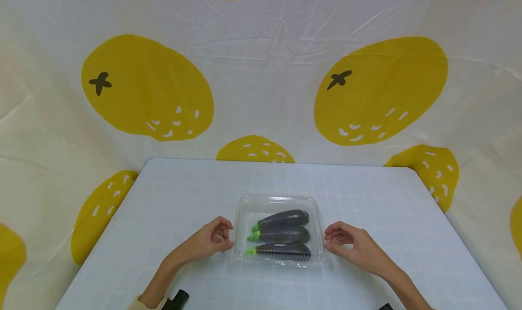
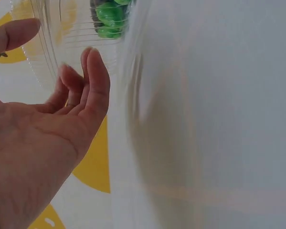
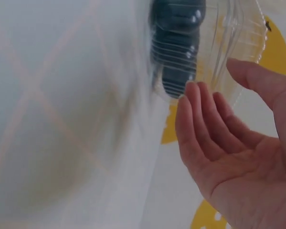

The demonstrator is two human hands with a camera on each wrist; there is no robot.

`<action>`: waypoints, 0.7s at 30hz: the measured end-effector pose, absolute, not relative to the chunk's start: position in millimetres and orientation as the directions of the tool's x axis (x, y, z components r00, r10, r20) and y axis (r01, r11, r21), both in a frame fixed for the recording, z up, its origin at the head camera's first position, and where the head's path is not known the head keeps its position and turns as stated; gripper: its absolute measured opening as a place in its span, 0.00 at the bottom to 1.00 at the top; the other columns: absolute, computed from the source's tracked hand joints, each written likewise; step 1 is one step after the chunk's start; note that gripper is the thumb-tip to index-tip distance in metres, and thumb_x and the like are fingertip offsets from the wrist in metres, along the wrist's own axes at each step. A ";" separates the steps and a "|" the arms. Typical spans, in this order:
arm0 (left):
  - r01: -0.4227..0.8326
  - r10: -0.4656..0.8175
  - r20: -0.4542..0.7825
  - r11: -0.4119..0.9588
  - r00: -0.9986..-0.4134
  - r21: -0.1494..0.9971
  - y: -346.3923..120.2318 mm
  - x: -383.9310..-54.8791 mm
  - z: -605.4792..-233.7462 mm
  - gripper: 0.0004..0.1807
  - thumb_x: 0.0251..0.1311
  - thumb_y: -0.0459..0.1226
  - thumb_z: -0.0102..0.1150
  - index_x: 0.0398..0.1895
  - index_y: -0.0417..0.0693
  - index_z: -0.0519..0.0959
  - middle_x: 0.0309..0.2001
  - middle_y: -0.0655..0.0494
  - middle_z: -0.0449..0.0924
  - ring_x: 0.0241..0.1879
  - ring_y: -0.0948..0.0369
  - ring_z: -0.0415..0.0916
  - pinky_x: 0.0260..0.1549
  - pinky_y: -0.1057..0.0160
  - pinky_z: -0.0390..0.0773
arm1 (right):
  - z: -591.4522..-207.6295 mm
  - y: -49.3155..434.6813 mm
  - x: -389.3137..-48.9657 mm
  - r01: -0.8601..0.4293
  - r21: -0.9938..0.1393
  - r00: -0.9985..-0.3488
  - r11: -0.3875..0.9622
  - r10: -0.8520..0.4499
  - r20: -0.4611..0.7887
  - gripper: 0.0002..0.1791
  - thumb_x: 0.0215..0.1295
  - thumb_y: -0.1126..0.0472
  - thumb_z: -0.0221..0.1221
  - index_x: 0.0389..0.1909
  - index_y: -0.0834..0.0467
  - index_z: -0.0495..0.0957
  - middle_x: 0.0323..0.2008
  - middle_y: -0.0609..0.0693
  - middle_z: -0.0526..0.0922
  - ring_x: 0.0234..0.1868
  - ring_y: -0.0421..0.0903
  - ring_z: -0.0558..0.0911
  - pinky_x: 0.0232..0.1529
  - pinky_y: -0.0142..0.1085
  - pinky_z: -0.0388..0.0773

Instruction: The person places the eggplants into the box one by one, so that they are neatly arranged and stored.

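A clear plastic clamshell box sits closed on the table, holding several dark eggplants with green stem ends to the left. My left hand is at the box's left side, thumb and fingertips close to its wall. In the left wrist view, the thumb and fingers are bent and apart with nothing between them. On the other side, my right hand has its fingertips beside the right wall. The right wrist view shows relaxed, slightly bent fingers and a separate thumb.
A white table with a pale checked cover carries the box. Behind it and at both sides hangs a white cloth printed with yellow fruit shapes. Dark wrist-camera parts show near the left sleeve.
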State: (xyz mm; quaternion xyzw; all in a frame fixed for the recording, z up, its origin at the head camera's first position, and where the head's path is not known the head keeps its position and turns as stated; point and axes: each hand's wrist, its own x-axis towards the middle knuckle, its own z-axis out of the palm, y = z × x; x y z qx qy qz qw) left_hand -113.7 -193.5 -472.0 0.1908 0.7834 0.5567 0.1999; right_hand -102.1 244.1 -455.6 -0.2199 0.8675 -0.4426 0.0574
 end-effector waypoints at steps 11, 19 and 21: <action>0.064 0.700 -0.155 0.276 -0.697 0.959 -192.1 -111.8 -470.3 0.09 0.70 0.38 0.63 0.40 0.39 0.81 0.35 0.58 0.80 0.33 0.66 0.75 0.34 0.68 0.77 | -450.9 252.0 -93.5 -0.306 -0.777 -0.855 0.549 -0.517 -0.028 0.17 0.69 0.49 0.67 0.52 0.53 0.80 0.40 0.38 0.86 0.44 0.37 0.84 0.50 0.39 0.82; 0.012 0.762 -0.143 0.194 -0.632 0.981 -193.1 -111.7 -477.6 0.14 0.72 0.37 0.59 0.34 0.30 0.81 0.26 0.44 0.76 0.29 0.66 0.72 0.31 0.69 0.75 | -459.6 255.4 -95.7 -0.257 -0.876 -0.757 0.408 -0.648 -0.079 0.06 0.74 0.58 0.62 0.45 0.55 0.82 0.33 0.45 0.87 0.36 0.41 0.85 0.43 0.35 0.82; 0.016 0.775 -0.137 0.187 -0.617 0.982 -193.0 -112.5 -480.5 0.15 0.73 0.37 0.58 0.36 0.30 0.83 0.28 0.36 0.77 0.29 0.67 0.73 0.31 0.69 0.75 | -463.9 254.8 -96.7 -0.214 -0.906 -0.734 0.366 -0.672 -0.098 0.04 0.75 0.60 0.61 0.42 0.56 0.82 0.31 0.51 0.87 0.33 0.42 0.84 0.41 0.34 0.82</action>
